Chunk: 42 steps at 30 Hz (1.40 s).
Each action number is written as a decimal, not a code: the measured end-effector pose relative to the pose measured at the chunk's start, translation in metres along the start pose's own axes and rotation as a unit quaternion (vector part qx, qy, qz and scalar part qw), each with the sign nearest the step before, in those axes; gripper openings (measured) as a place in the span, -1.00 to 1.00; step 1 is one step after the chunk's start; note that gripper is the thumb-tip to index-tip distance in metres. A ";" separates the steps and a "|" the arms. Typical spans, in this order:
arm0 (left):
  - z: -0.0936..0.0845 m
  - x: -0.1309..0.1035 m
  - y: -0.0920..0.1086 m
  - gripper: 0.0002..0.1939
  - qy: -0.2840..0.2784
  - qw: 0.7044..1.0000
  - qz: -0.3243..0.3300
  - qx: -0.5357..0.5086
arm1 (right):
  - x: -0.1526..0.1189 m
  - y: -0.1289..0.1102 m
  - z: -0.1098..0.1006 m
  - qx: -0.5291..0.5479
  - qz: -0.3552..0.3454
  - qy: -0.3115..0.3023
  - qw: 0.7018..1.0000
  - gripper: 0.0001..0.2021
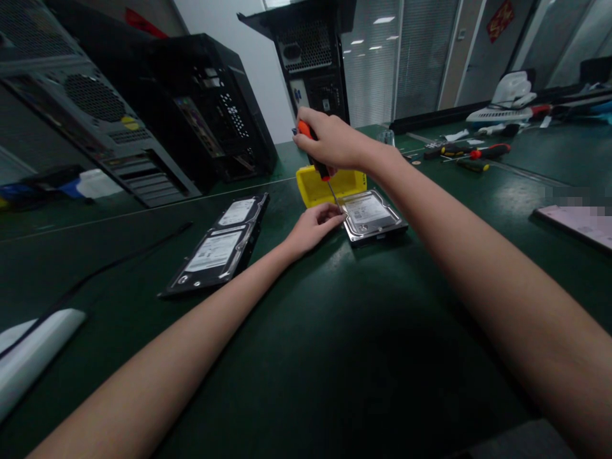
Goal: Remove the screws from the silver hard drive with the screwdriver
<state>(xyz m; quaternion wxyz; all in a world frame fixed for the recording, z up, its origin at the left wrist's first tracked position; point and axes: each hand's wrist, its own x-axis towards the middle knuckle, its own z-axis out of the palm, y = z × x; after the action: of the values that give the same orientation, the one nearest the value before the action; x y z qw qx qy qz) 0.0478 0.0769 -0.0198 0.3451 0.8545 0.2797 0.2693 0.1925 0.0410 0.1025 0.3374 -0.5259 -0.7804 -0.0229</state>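
Observation:
My right hand [327, 141] is wrapped around the red-and-black handle of a screwdriver [318, 156]. The thin shaft slants down to the left edge of a silver hard drive [370, 213], which lies label up on the green table. At that same edge, my left hand [318, 224] rests with thumb and fingertips drawn together around the screwdriver's tip. Whatever is between those fingers is too small to make out. Right behind the drive stands an open yellow case [329, 185], partly hidden by my right hand. To the left lie two more hard drives [215, 250] [238, 211], end to end.
Computer towers [210, 102] stand at the back left, and another one [315, 70] at the back centre. Several hand tools [490, 152] lie at the back right, near a white glue gun-like device [509, 99]. A phone-like slab [576, 223] is at right. A black cable [115, 261] crosses the left side.

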 end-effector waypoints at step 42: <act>0.003 0.002 0.009 -0.65 -0.009 0.999 -0.009 -0.030 | 0.002 -0.009 0.006 -0.053 -0.074 -0.025 0.996 -0.57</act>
<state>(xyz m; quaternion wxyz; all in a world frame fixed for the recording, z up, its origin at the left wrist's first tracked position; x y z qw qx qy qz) 0.0539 0.0710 -0.0144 0.3755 0.8434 0.2763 0.2670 0.1811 0.0408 0.1019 0.2872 -0.4843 -0.8229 -0.0763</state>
